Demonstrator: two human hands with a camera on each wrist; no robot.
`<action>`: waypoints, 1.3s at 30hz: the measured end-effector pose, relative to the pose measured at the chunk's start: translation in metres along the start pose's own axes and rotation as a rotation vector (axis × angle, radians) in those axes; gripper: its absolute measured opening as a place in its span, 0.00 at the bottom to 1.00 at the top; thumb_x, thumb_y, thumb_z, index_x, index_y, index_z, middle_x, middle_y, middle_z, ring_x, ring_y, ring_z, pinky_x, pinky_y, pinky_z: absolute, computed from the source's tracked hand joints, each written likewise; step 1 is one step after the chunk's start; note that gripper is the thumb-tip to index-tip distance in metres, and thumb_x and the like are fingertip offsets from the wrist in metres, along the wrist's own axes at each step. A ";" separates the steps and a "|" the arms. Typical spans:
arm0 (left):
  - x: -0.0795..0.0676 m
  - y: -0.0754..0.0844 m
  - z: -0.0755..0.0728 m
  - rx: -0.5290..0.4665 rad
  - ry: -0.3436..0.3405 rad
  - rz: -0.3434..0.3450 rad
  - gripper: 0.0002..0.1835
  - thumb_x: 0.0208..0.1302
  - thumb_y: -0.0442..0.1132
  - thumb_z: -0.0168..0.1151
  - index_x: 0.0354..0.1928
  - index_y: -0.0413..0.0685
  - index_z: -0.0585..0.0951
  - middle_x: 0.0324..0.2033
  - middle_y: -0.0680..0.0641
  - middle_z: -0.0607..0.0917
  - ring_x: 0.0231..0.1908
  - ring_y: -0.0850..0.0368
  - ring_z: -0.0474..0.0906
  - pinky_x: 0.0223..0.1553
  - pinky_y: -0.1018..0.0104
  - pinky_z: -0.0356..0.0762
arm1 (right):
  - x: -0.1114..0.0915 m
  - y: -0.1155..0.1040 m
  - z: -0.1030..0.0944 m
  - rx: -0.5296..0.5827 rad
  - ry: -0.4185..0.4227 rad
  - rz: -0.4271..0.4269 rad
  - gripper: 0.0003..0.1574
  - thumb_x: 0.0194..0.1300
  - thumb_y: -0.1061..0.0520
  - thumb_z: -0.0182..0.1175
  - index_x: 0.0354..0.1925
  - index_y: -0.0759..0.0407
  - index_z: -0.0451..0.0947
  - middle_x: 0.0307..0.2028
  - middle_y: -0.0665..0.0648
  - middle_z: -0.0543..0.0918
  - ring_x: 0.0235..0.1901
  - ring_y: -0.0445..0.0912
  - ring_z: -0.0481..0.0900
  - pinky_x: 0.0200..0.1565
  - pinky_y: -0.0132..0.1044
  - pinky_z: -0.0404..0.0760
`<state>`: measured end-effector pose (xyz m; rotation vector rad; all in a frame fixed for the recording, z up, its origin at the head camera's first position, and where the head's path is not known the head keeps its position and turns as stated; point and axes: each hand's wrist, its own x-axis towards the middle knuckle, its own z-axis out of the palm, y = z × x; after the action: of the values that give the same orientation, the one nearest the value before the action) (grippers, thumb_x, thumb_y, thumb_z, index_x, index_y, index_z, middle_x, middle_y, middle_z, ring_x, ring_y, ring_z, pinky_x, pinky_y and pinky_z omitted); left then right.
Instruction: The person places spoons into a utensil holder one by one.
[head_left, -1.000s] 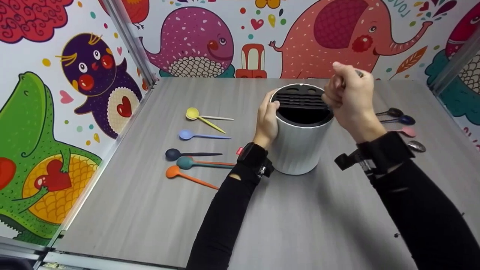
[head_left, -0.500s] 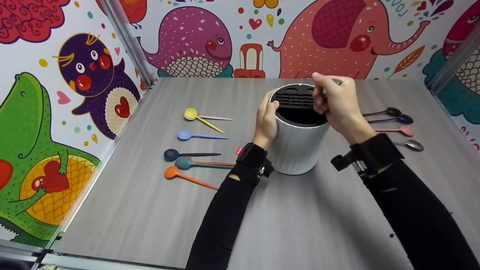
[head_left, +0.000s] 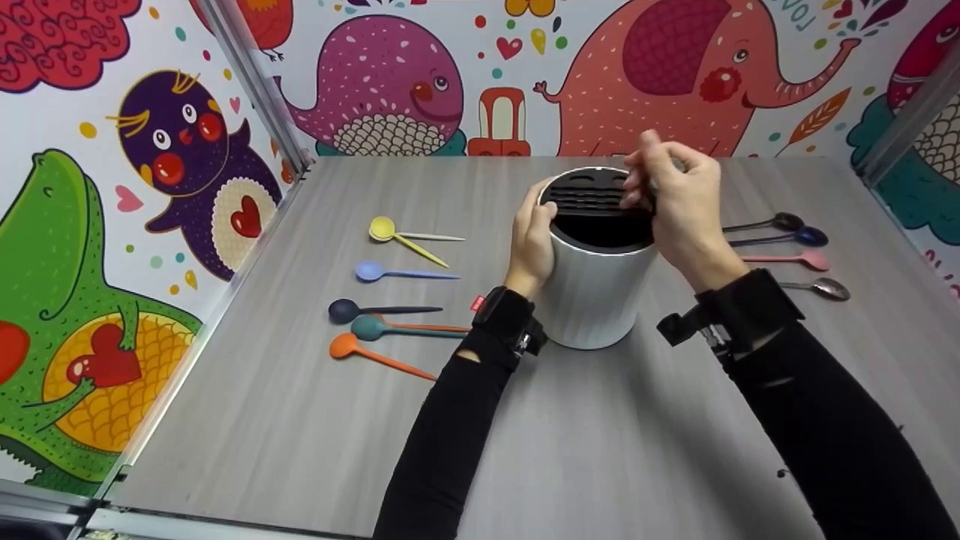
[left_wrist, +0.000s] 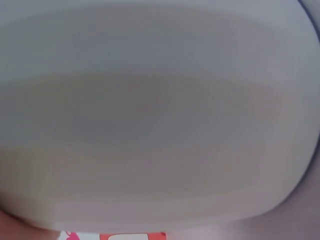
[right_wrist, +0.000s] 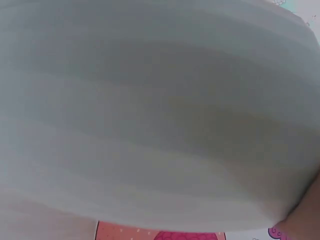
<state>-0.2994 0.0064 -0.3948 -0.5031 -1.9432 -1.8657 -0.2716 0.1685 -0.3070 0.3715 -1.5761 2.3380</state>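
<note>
My left hand (head_left: 532,244) grips the left side of a silver-white cylindrical utensil holder (head_left: 596,300), thumb at the rim. Its black top has slots at the back and a wide opening in front. At the right of the rim, my right hand (head_left: 690,210) has its thumb raised and fingers curled over the slotted part. A small grey end of a utensil (head_left: 679,164) shows between thumb and hand; the rest is hidden. The holder's pale wall (left_wrist: 160,115) fills the left wrist view, and the same wall (right_wrist: 150,125) fills the right wrist view.
Left of the holder lie several spoons: yellow (head_left: 382,228), lavender (head_left: 369,271), navy (head_left: 345,310), teal (head_left: 367,327) and orange (head_left: 345,346). To the right are black (head_left: 787,221), blue (head_left: 811,237), pink (head_left: 814,260) and silver (head_left: 831,289) ones. Printed panels border the grey table (head_left: 262,420).
My right hand has moved left over the holder's rim, then tilted with its thumb rising and fingers loosening slightly. My left hand and the holder have stayed in place.
</note>
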 end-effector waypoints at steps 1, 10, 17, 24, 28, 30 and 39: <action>0.000 0.000 0.000 -0.003 -0.001 0.003 0.33 0.63 0.43 0.36 0.64 0.30 0.74 0.59 0.36 0.80 0.60 0.51 0.75 0.63 0.66 0.67 | 0.000 0.000 0.000 0.025 0.022 0.000 0.21 0.70 0.54 0.64 0.30 0.73 0.80 0.21 0.60 0.79 0.18 0.45 0.75 0.23 0.34 0.81; -0.001 -0.001 0.000 -0.008 0.001 0.012 0.33 0.63 0.43 0.37 0.63 0.30 0.74 0.59 0.36 0.80 0.59 0.51 0.75 0.63 0.65 0.68 | -0.002 -0.003 0.000 0.107 0.108 -0.011 0.22 0.68 0.55 0.67 0.29 0.75 0.80 0.16 0.58 0.76 0.14 0.45 0.71 0.21 0.34 0.78; -0.001 -0.001 0.001 -0.009 -0.005 -0.004 0.33 0.64 0.43 0.36 0.64 0.31 0.74 0.59 0.37 0.80 0.59 0.52 0.75 0.63 0.66 0.68 | 0.000 -0.006 -0.010 0.222 0.172 -0.030 0.21 0.68 0.56 0.67 0.26 0.73 0.80 0.14 0.57 0.72 0.13 0.45 0.65 0.19 0.34 0.74; -0.001 -0.001 -0.001 0.002 -0.001 0.016 0.32 0.64 0.43 0.36 0.64 0.31 0.74 0.60 0.36 0.79 0.60 0.51 0.75 0.64 0.65 0.67 | 0.000 0.000 -0.021 0.204 0.203 -0.018 0.21 0.68 0.56 0.67 0.25 0.72 0.79 0.14 0.58 0.73 0.11 0.46 0.68 0.19 0.34 0.78; 0.000 -0.002 -0.002 0.012 -0.003 0.015 0.32 0.64 0.43 0.36 0.64 0.31 0.74 0.60 0.36 0.79 0.61 0.51 0.74 0.65 0.65 0.66 | 0.001 0.002 -0.028 0.209 0.187 -0.014 0.20 0.67 0.56 0.68 0.28 0.73 0.79 0.17 0.60 0.76 0.15 0.47 0.72 0.23 0.36 0.82; 0.000 -0.003 -0.002 0.011 0.000 0.017 0.32 0.64 0.42 0.36 0.64 0.31 0.74 0.60 0.36 0.79 0.61 0.51 0.74 0.65 0.66 0.66 | 0.002 0.002 -0.032 0.233 0.187 -0.008 0.19 0.67 0.57 0.68 0.30 0.74 0.79 0.20 0.61 0.78 0.18 0.48 0.75 0.27 0.38 0.84; -0.001 -0.002 -0.001 -0.015 -0.005 0.022 0.32 0.65 0.42 0.37 0.64 0.30 0.73 0.60 0.36 0.79 0.60 0.51 0.74 0.65 0.65 0.66 | 0.005 -0.001 -0.069 0.171 0.216 0.020 0.23 0.63 0.56 0.72 0.43 0.76 0.78 0.34 0.66 0.84 0.33 0.54 0.84 0.44 0.42 0.86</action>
<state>-0.2997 0.0049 -0.3970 -0.5322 -1.9206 -1.8687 -0.2789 0.2338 -0.3297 0.1334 -1.2920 2.4422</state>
